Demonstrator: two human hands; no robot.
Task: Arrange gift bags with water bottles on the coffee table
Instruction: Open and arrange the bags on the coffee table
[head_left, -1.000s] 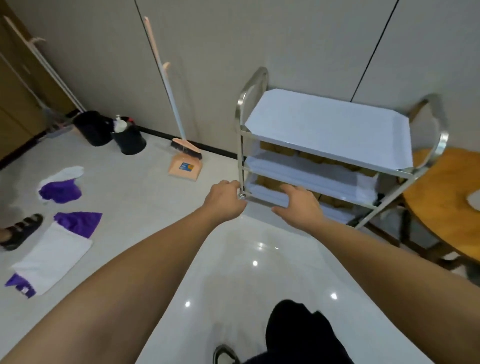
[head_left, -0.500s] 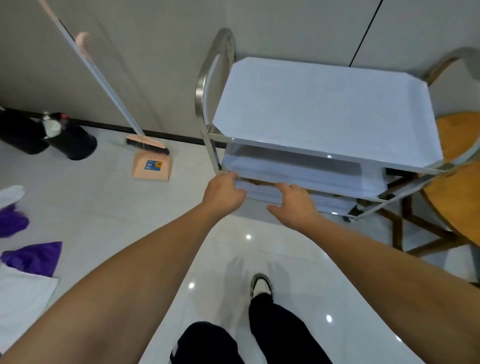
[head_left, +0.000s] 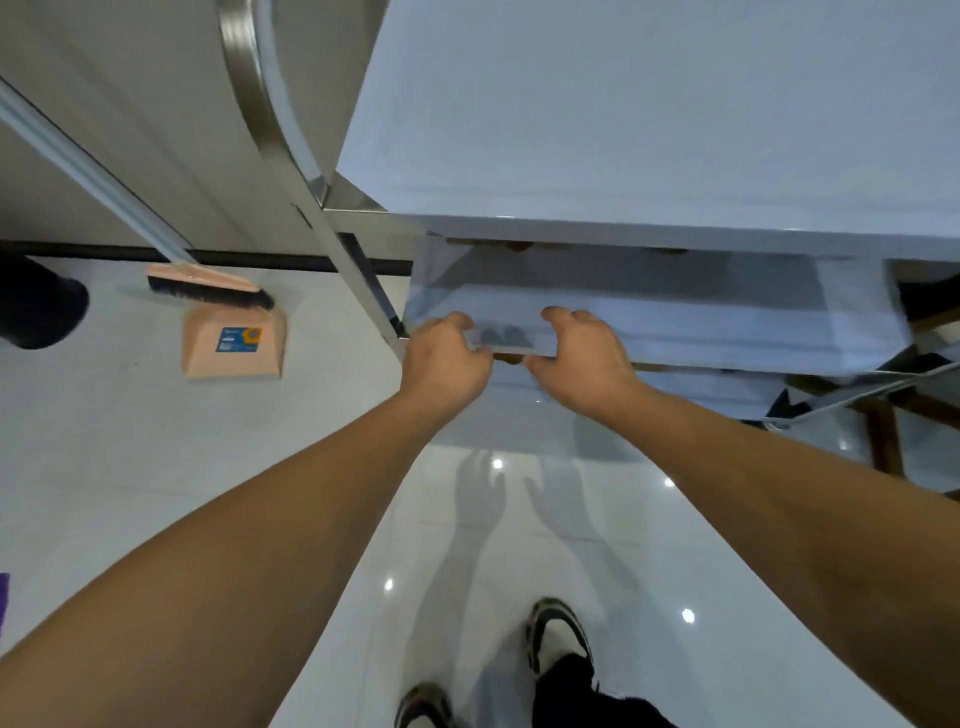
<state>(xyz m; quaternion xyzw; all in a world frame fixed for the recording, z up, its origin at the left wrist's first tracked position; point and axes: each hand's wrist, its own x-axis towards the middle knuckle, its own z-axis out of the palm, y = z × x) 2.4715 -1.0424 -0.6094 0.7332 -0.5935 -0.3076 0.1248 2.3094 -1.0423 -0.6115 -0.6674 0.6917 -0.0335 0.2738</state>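
Note:
A steel trolley (head_left: 353, 260) with three white-covered shelves stands right in front of me, its top shelf (head_left: 649, 104) bare. My left hand (head_left: 444, 364) and my right hand (head_left: 582, 364) both grip the front edge of the white cover (head_left: 701, 332) on the middle shelf, close together near its left corner. Their fingertips show as dark shapes through the thin sheet. A sliver of something brown (head_left: 511, 358) peeks out under that edge between the hands; I cannot tell what it is. No gift bag or water bottle is plainly visible.
A pink broom (head_left: 208, 288) and dustpan (head_left: 234, 343) lean at the wall on the left, beside a black bin (head_left: 36, 306). Wooden table legs (head_left: 883, 436) stand behind the trolley's right end. My shoes (head_left: 558, 634) are on the glossy white floor.
I have stepped closer and the view has dropped toward the trolley. Both hands moved from the lower shelf rim up to the middle shelf's cover edge and curled around it.

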